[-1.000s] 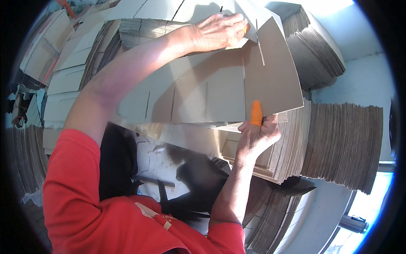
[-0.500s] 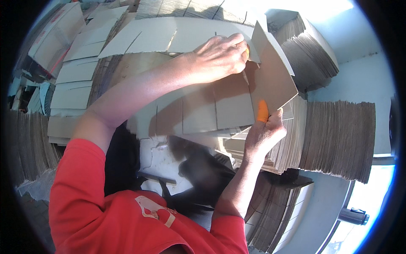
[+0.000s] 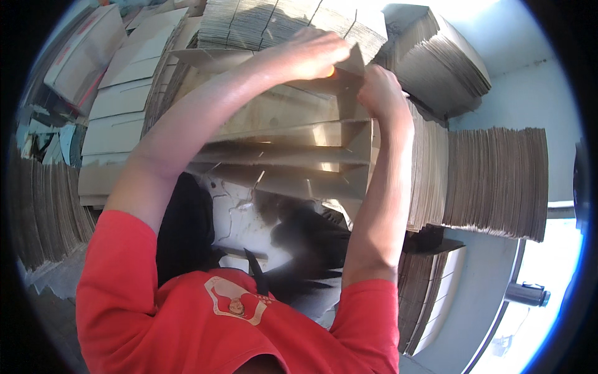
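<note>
Several long cardboard strips point(image 3: 283, 154) stand on edge side by side in front of me, and a short cardboard piece point(image 3: 352, 84) crosses them at their right end. My left hand point(image 3: 314, 55) is closed at the far right corner, its fingertips on the cardboard there; an orange finger cover shows beneath it. What exactly it pinches is partly hidden. Curled over the top of the short piece, my right hand point(image 3: 382, 93) grips it from the right side, its fingertips out of sight. Between the strips a light brown board point(image 3: 249, 115) shows.
Stacked cardboard sheets point(image 3: 289, 22) stand behind the strips, with more stacks point(image 3: 497, 181) to the right and at the far right point(image 3: 442, 62). Slotted sheets point(image 3: 118, 134) lie piled at the left, near a white box point(image 3: 84, 53). A light wall point(image 3: 529, 93) bounds the right side.
The flat slotted sheets have given way to strips spread upright. My right hand has moved up and away from me, and my left slightly up and left. The short piece now sits lower, across the strips.
</note>
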`<state>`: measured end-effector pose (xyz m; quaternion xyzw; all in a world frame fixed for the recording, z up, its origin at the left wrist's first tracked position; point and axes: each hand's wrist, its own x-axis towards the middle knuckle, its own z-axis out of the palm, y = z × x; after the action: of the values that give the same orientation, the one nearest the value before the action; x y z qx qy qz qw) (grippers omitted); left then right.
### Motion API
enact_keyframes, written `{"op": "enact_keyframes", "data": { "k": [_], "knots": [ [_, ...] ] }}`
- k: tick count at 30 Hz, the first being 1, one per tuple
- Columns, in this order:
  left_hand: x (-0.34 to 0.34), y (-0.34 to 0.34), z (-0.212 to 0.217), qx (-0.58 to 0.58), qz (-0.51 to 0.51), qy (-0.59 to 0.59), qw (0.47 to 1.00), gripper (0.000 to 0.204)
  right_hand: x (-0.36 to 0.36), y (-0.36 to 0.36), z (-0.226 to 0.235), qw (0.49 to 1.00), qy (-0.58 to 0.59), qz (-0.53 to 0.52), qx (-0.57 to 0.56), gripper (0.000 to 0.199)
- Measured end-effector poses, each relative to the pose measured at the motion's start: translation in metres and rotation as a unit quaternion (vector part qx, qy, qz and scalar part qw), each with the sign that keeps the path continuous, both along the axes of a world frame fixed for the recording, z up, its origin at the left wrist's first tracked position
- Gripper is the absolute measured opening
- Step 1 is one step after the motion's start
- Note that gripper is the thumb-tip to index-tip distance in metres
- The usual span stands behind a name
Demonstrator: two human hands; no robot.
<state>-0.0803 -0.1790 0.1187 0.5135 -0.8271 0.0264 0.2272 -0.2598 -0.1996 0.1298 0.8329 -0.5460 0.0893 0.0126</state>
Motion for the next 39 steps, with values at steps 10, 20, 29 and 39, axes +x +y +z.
{"op": "enact_keyframes", "data": {
  "k": [10, 20, 29, 39],
  "knots": [
    [0.038, 0.063, -0.018, 0.154, -0.063, -0.035, 0.986, 0.037, 0.014, -0.058, -0.077, 0.966, -0.128, -0.096, 0.202, 0.023],
    [0.064, 0.148, -0.071, 0.232, -0.131, -0.058, 0.962, 0.025, -0.105, 0.15, -0.019, 0.995, -0.058, -0.083, -0.005, 0.036],
    [0.073, 0.098, -0.071, 0.254, -0.088, -0.009, 0.963, 0.019, -0.086, 0.166, -0.102, 0.995, -0.088, 0.011, -0.051, 0.021],
    [0.102, 0.049, -0.063, 0.194, 0.043, -0.018, 0.98, 0.024, -0.108, 0.159, -0.111, 0.961, -0.271, -0.039, -0.046, 0.023]
  ]
}}
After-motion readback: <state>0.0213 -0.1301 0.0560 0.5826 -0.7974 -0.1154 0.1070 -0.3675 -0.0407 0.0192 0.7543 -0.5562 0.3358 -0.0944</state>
